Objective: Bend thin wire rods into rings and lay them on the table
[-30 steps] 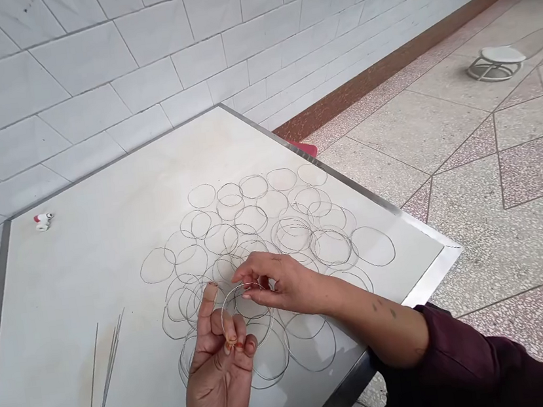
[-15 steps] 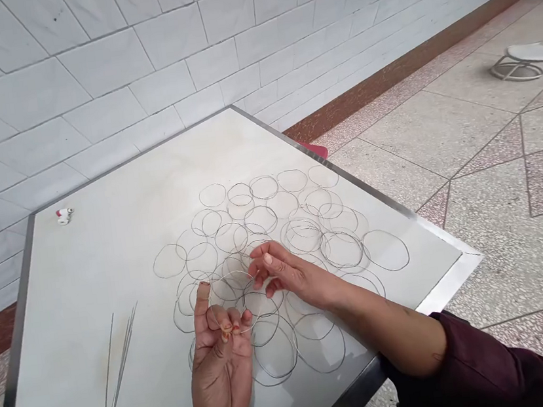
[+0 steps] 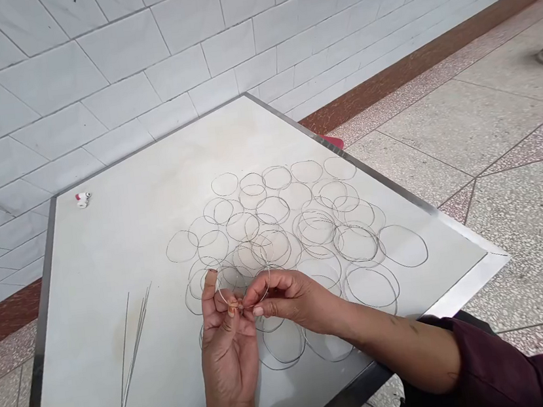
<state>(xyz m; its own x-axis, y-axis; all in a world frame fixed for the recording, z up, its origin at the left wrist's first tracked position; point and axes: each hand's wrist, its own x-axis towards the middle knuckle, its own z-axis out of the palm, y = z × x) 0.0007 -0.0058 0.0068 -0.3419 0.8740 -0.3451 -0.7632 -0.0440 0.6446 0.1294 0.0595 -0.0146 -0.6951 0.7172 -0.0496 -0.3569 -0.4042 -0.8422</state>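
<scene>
White table (image 3: 140, 180), wire ring (image 3: 269, 276) (thin) between hands (image 3: 230, 347).

1. White table (image 3: 130, 227), metal-edged, faintly stained (I can see the marks from here).
2. Thin wire rings (image 3: 304, 226) lie spread out, many overlapping.
3. Straight wires (image 3: 132, 369) lie left of them.
4. Small red-and-white items (image 3: 83, 199) sit near the far-left corner.

Bright, diffuse daylight — soft shadows below the hands (image 3: 276, 302), wide-angle stretching toward edges
</scene>
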